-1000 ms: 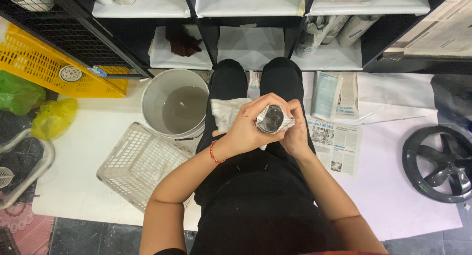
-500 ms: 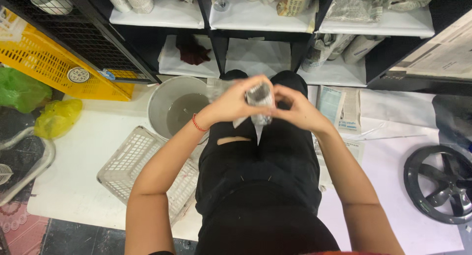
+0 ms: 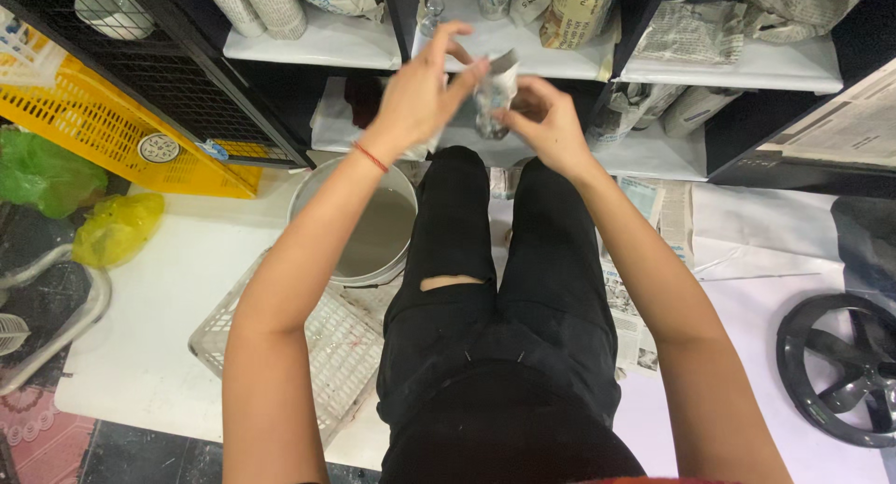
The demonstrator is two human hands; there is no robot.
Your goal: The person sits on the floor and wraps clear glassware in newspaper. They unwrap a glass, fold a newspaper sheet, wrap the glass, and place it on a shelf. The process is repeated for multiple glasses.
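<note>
Both my hands are stretched out in front of me, over my knees, toward the shelf. Between them is a small object wrapped in grey newspaper, blurred by motion. My left hand grips its left side with thumb and fingers, a red thread around that wrist. My right hand holds it from the right and below. I sit on the floor in black trousers with a tear at the left knee.
A white bucket of grey liquid stands left of my legs, a white plastic basket lying before it. Shelves hold newspaper-wrapped items. A yellow crate, green and yellow bags, newspapers and a black wheel surround me.
My hands have risen from my lap and reached forward toward the shelf, carrying the wrapped object with them. The view has tilted up and closer to the shelves.
</note>
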